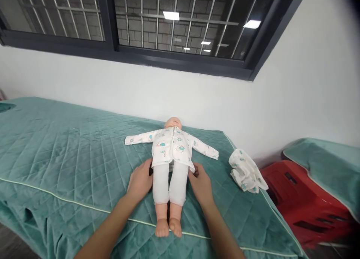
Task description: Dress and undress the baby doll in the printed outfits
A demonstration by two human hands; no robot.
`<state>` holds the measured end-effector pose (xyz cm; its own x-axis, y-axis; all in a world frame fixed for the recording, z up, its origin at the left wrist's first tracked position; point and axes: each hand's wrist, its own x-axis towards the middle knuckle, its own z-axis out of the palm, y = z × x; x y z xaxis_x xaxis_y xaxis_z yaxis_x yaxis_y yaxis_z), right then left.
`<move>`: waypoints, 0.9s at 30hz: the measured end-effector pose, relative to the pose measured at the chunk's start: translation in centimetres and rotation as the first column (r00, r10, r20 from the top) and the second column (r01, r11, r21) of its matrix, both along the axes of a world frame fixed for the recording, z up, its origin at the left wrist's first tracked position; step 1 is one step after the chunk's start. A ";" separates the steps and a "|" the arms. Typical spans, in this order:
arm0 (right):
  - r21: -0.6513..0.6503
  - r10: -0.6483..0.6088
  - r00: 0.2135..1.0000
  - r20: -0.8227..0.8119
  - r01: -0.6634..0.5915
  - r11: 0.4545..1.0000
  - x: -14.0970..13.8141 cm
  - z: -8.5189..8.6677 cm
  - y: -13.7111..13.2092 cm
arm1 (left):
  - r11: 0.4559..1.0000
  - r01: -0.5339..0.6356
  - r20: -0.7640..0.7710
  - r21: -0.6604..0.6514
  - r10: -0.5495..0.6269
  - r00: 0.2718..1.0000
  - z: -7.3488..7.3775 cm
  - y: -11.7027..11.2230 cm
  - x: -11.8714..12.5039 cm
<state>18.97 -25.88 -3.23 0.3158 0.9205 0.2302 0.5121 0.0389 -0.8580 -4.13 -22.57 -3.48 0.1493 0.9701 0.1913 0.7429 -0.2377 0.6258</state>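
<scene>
A baby doll (171,165) lies on its back on a green quilted bed cover (70,157), head toward the wall. It wears a white printed top with sleeves spread out and white leggings (169,184); its feet are bare. My left hand (140,181) rests against the doll's left hip side, fingers curled at the waistband. My right hand (200,184) sits at the other hip, fingers pinched on the edge of the leggings under the top's hem.
A crumpled white printed garment (245,171) lies on the cover to the right. A red plastic stool (303,199) stands beyond the bed's right edge, beside another green-covered surface (326,165). A white wall and barred window are behind.
</scene>
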 end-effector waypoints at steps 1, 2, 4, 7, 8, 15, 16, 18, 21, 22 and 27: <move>-0.014 -0.023 1.000 0.021 0.023 1.000 -0.3 0.1 0.2 | 1.000 -0.003 -0.028 0.004 0.003 1.000 0.0 0.2 0.2; -0.024 -0.041 0.998 0.042 0.042 0.999 -0.5 0.2 0.4 | 1.000 -0.009 -0.046 0.001 0.009 0.999 0.1 0.3 0.4; -0.035 -0.057 0.996 0.073 0.060 0.998 -0.7 0.4 0.6 | 1.000 -0.027 -0.038 -0.001 0.027 0.999 0.0 0.4 0.5; -0.042 -0.053 0.994 0.092 0.057 0.997 -0.2 0.3 0.3 | 0.996 -0.086 0.084 0.038 0.083 0.993 -0.5 -0.1 -0.1; -0.051 -0.051 0.993 0.109 0.057 0.997 0.1 0.3 0.1 | 0.992 -0.117 0.122 0.048 0.110 0.986 -0.7 -0.3 -0.4; -0.126 -0.053 0.965 0.258 0.088 0.988 1.6 0.3 -1.2 | 0.984 -0.180 0.100 0.006 0.178 0.979 -1.3 -1.5 -1.4; -0.123 -0.039 0.968 0.247 0.071 0.990 1.6 0.3 -1.3 | 0.984 -0.176 0.149 -0.004 0.175 0.973 -1.3 -1.5 -1.5; -0.096 -0.007 0.986 0.166 0.023 0.995 1.9 0.2 -1.6 | 0.991 -0.133 0.287 -0.019 0.133 0.949 -1.3 -1.5 -1.7; -0.004 0.066 0.979 -0.190 -0.068 0.998 3.1 0.0 -1.6 | 0.996 -0.088 0.525 -0.024 0.088 0.847 -1.3 -1.2 -2.3; 0.027 0.098 0.929 -0.357 -0.094 0.995 3.6 -0.1 -1.3 | 0.995 -0.090 0.600 -0.040 0.096 0.795 -1.2 -0.8 -2.4; 0.079 0.151 0.652 -0.743 -0.138 0.987 4.2 0.0 2.9 | 0.969 0.116 0.906 -0.217 0.156 0.393 0.0 3.3 -0.7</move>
